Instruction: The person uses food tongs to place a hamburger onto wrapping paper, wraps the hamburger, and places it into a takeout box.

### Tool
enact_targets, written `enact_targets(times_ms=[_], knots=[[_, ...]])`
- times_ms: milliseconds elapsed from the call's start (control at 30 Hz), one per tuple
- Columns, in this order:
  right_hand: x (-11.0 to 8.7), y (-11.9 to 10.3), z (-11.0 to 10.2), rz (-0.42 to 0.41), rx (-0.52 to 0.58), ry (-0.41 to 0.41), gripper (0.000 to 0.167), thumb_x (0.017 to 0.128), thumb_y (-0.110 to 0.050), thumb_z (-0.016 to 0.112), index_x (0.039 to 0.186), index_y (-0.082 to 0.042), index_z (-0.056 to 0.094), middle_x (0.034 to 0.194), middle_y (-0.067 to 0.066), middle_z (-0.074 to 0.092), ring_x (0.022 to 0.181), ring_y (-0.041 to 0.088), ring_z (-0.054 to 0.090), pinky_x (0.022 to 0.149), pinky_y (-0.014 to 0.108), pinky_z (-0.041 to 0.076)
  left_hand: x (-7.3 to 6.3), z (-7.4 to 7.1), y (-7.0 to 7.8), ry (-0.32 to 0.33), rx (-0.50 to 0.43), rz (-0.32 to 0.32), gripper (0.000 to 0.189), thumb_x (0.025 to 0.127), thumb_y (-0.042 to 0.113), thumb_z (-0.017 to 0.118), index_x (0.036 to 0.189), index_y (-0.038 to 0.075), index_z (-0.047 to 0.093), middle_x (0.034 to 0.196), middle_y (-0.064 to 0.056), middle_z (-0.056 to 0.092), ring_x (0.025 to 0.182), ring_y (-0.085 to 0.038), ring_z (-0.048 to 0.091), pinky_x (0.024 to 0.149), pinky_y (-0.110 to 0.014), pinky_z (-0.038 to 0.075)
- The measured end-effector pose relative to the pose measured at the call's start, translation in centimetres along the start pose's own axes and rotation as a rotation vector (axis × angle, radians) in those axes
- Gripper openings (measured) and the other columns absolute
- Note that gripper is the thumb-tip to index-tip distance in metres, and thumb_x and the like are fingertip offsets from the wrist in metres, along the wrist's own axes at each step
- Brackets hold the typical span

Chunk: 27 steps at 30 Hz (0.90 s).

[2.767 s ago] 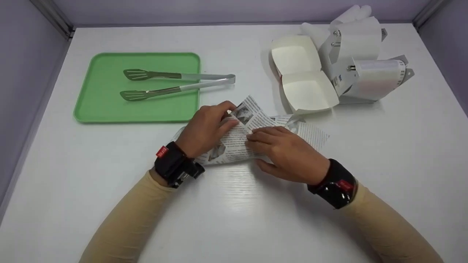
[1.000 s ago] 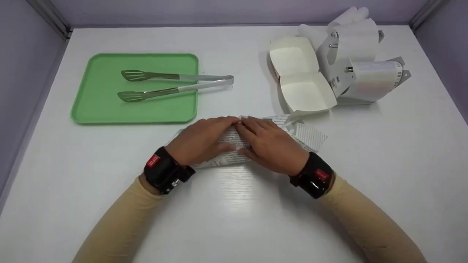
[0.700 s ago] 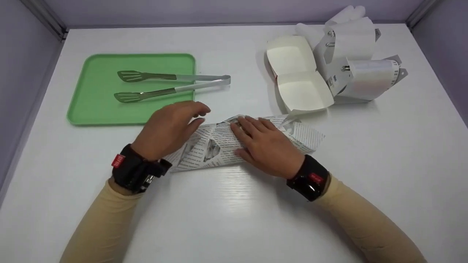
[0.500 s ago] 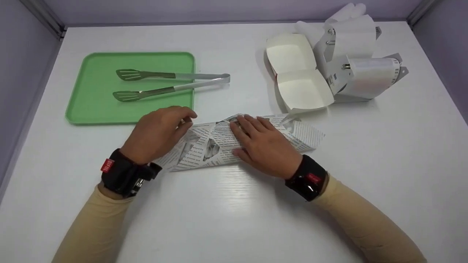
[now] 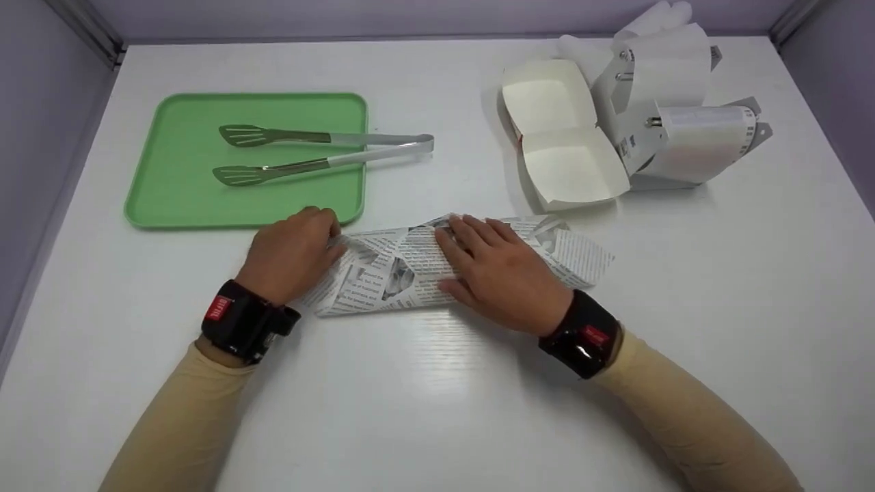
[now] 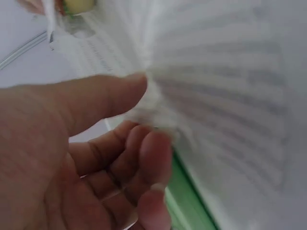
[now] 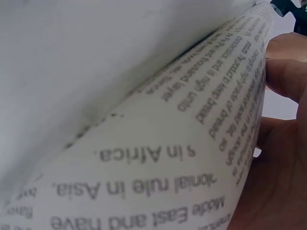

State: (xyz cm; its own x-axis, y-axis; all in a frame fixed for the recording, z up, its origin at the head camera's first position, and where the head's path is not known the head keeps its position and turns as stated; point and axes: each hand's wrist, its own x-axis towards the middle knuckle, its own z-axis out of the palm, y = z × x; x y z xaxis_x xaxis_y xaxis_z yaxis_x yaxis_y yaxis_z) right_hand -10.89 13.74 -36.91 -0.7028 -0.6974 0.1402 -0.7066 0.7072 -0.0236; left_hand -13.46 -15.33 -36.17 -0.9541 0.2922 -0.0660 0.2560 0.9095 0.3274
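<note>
Head view: two sleeves [image 5: 181, 417] entered from 7 and 5 o'clock over the white table [image 5: 437, 410]. I then registered the change at the hands. The left hand [image 5: 290, 256] had shifted from the middle of the printed paper [image 5: 366, 280] to its 9 o'clock end. There its fingers were curled; in the left wrist view, thumb and fingers pinched gathered paper between their tips. The right hand [image 5: 502, 277] remained pressed on the middle, fingers fairly straight and slightly apart. The corner that had stood toward 12 o'clock was down beneath it. I judged the centre fold made and held, with work transferred to the 9 o'clock end.

The paper lay on the table at frame centre, long axis from 9 to 3 o'clock. Its surface was white with grey print and pictures; pleats fanned from the pinch, and the 3 o'clock end tapered to a loose point. In the left wrist view, I noted a yellow item [image 6: 79, 5] toward 11 o'clock, too cropped to identify.

Farther out, a green tray [image 5: 184, 171] carried tongs [image 5: 297, 166] at 10 o'clock. An open box [image 5: 574, 167] stood between 1 and 2 o'clock, and a roll stand [image 5: 707, 147] at 2 o'clock.
</note>
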Motion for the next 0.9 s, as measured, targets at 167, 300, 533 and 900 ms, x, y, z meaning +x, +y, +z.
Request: enact_targets(times_ms=[167, 300, 533, 900], knots=[[-0.1, 0.0, 0.0, 0.004, -0.015, 0.001, 0.06, 0.104, -0.043, 0.052, 0.149, -0.003, 0.049, 0.151, 0.02, 0.052, 0.141, 0.034, 0.05, 0.114, 0.052, 0.042, 0.0, -0.3, -0.3, -0.048, 0.022, -0.038, 0.023, 0.097, 0.02, 0.066, 0.096, -0.002, 0.072, 0.092, -0.014, 0.061, 0.084, -0.029, 0.057, 0.066, -0.045, 0.051], [-0.1, -0.1, 0.0, 0.004, -0.027, 0.008, 0.06, 0.104, -0.043, 0.052, 0.148, -0.002, 0.049, 0.15, 0.02, 0.052, 0.14, 0.035, 0.051, 0.113, 0.052, 0.043, -0.2, -1.3, -0.8, -0.184, 0.008, -0.038, 0.032, 0.097, 0.03, 0.066, 0.082, 0.001, 0.069, 0.08, -0.009, 0.055, 0.075, -0.025, 0.052, 0.059, -0.038, 0.044], [-0.1, -0.1, -0.1, 0.014, -0.019, -0.003, 0.06, 0.104, -0.043, 0.053, 0.148, -0.003, 0.049, 0.151, 0.02, 0.052, 0.141, 0.035, 0.05, 0.113, 0.052, 0.043, -0.5, -2.7, -1.5, -0.363, -0.072, -0.036, 0.034, 0.101, 0.033, 0.06, 0.079, 0.007, 0.06, 0.066, 0.001, 0.045, 0.061, -0.017, 0.047, 0.054, -0.03, 0.037], [-0.3, -0.3, 0.0, 0.012, -0.056, 0.008, 0.06, 0.105, -0.041, 0.051, 0.149, -0.001, 0.048, 0.153, 0.021, 0.049, 0.142, 0.035, 0.049, 0.114, 0.05, 0.044, -0.9, -4.3, -0.8, -0.299, -0.175, -0.001, 0.037, 0.107, 0.033, 0.045, 0.076, 0.012, 0.049, 0.069, 0.001, 0.041, 0.066, -0.017, 0.043, 0.06, -0.03, 0.036]])
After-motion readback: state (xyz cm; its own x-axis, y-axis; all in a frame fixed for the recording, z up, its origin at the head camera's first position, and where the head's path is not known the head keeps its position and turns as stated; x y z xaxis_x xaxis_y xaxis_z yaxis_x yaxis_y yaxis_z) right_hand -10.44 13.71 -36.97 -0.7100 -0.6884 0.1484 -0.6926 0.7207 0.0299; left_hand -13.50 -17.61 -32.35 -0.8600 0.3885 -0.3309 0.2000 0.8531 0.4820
